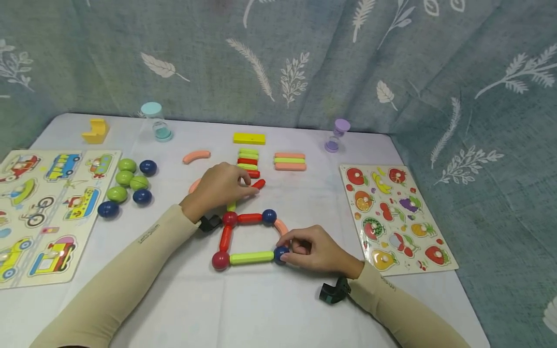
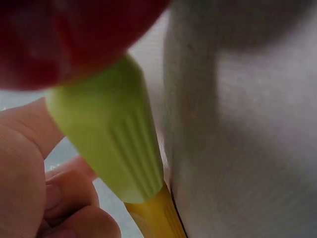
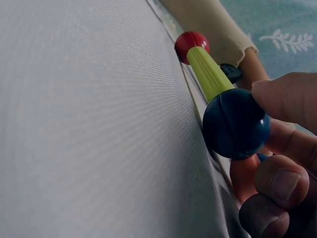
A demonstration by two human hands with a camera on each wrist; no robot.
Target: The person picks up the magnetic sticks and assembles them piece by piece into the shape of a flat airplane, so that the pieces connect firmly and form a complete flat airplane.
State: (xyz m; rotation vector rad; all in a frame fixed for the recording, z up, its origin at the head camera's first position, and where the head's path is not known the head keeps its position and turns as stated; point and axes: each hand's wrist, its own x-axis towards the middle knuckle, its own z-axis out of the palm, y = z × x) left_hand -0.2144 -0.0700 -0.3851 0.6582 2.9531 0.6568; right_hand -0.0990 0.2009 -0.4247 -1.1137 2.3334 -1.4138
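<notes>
Head view alone: left fingers point(image 1: 250, 191) pinch red stick point(image 1: 259, 183).

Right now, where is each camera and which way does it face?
Head: head-worn, facing forward and down at the table; left hand, right hand and sleeves show.
Left wrist: worn there, facing a red ball and green rod; left fingers show.
Right wrist: worn there, facing the pinched blue ball; right fingers and left sleeve show.
Head and right wrist share that blue ball.

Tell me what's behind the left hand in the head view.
Parts of a peach piece and a lime stick show past the left hand; the rest of both is covered, and anything wholly behind the hand cannot be seen.
</notes>
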